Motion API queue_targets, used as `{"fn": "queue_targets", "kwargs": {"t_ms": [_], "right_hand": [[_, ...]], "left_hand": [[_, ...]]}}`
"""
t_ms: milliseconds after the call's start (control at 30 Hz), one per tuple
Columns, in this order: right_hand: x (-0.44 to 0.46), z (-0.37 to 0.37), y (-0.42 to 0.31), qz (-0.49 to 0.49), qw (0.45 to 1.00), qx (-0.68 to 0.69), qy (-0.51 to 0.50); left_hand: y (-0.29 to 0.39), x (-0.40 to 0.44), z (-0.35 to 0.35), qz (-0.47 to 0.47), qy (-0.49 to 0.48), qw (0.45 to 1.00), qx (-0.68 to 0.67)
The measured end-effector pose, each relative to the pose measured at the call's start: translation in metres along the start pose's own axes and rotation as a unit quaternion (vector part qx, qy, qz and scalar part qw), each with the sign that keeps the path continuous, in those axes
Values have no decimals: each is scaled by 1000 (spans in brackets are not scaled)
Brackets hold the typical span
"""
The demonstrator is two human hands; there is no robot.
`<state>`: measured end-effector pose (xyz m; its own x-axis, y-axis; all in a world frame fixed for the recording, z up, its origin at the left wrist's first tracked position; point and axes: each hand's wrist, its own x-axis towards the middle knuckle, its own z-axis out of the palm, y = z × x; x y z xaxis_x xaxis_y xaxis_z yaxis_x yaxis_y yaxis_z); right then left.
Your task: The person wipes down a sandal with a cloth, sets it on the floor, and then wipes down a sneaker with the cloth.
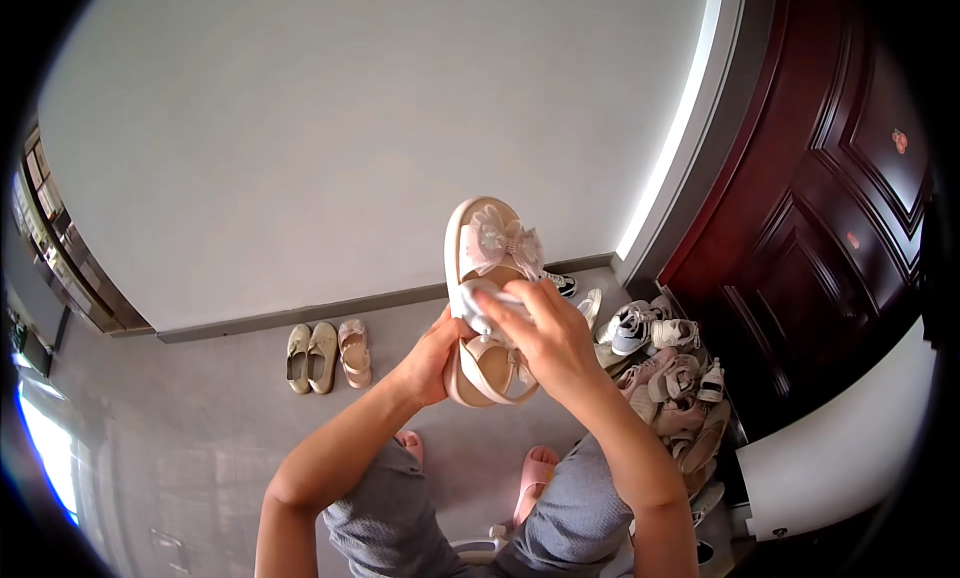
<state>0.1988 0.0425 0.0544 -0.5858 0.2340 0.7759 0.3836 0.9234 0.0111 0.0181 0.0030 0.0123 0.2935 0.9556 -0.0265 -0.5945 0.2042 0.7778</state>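
Note:
A cream sandal (pixel 467 243) with a sheer bow (pixel 503 240) on its front strap is held up in the middle of the view, its toe pointing up. My left hand (pixel 436 358) grips its left side near the heel. In my right hand (pixel 545 328) is a white cloth (pixel 480 303), pressed against the middle of the sandal between the front strap and the ankle strap. The fingers of my right hand are bent over the cloth. Part of the footbed is hidden behind the cloth and fingers.
Beige flat shoes (pixel 321 358) and a pink sandal (pixel 354 354) stand on the grey floor (pixel 220 428) by the wall. A pile of shoes (pixel 680 378) lies at the right, beside a dark red door (pixel 800 228). My feet wear pink slippers (pixel 537 468).

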Motion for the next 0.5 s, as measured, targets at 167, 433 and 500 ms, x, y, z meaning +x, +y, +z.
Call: {"fn": "queue_targets", "kwargs": {"t_ms": [167, 433, 500], "right_hand": [[-4, 2, -4, 45, 996, -80, 9], [-10, 12, 0, 85, 989, -118, -13], [-12, 13, -3, 92, 986, -136, -10]], "left_hand": [[-8, 1, 7, 4, 32, 999, 27], [-6, 0, 6, -15, 32, 999, 37], [-7, 0, 5, -14, 37, 998, 47]]}}
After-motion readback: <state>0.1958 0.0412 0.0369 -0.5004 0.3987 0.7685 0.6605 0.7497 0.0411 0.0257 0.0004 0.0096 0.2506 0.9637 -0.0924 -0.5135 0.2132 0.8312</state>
